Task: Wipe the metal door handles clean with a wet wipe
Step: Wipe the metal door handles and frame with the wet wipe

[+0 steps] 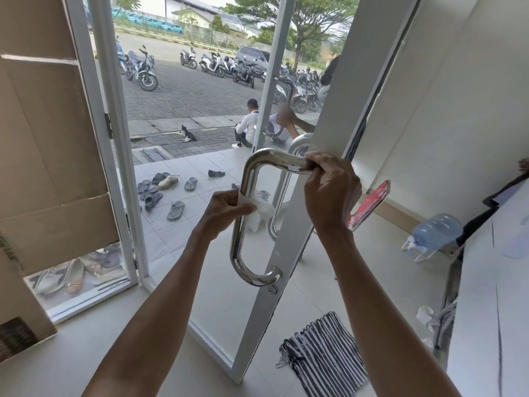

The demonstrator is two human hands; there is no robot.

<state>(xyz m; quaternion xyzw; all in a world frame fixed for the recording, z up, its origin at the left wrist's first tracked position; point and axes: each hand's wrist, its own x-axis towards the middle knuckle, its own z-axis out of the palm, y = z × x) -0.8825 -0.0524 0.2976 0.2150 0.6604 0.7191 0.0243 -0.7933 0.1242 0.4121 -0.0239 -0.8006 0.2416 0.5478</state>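
Observation:
A polished metal door handle (pixel 240 247), bent in a D shape, is fixed to the white-framed glass door (pixel 286 253) that stands ajar in front of me. My left hand (pixel 227 209) pinches a white wet wipe (pixel 262 210) wrapped around the handle's upright bar at about mid height. My right hand (pixel 332 190) grips the handle's top horizontal arm near the door frame. A second metal handle (pixel 279 196) on the door's outer side shows through the glass behind the first.
A striped mat (pixel 323 365) lies on the floor by the door's foot. Several sandals (pixel 160 190) litter the tiled porch outside, where a person (pixel 246 127) sits beside a cat (pixel 187 134). A cardboard box (pixel 48 144) fills the left; a water jug (pixel 435 230) lies right.

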